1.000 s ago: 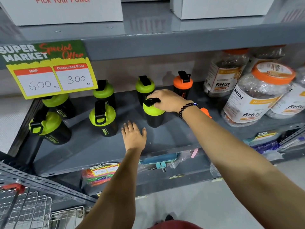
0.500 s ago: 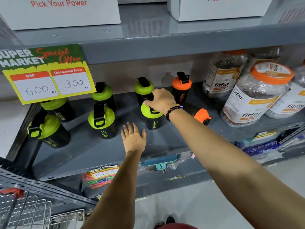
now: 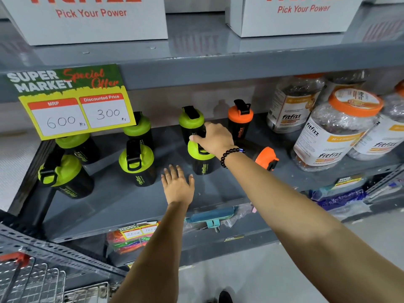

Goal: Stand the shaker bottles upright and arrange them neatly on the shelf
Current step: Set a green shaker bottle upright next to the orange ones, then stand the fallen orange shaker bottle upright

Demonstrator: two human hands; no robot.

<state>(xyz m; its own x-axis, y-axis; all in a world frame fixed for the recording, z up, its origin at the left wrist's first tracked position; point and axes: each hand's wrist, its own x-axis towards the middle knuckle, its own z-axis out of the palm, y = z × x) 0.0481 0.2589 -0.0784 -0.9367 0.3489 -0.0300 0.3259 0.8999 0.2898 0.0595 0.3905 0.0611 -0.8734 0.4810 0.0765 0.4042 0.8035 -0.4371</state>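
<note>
On the grey metal shelf (image 3: pixel 122 206): clear plastic orange-lidded jars (image 3: pixel 336 132) right, six black shaker bottles upright, a seventh, the orange-lidded black shaker bottle (image 3: pixel 265 158), lying on its side behind the right forearm. Right hand (image 3: pixel 215 138) grip clenched around the lid of the front green-lidded black shaker bottle (image 3: pixel 202 165). Left hand (image 3: pixel 178 186) flat on shelf, grip released, fingers spread.

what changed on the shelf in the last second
The right hand, gripping the lid of the green-lidded shaker, slid it back toward the rear green shaker. The left hand stayed flat on the shelf; the orange-lidded shaker still lies tipped over.
</note>
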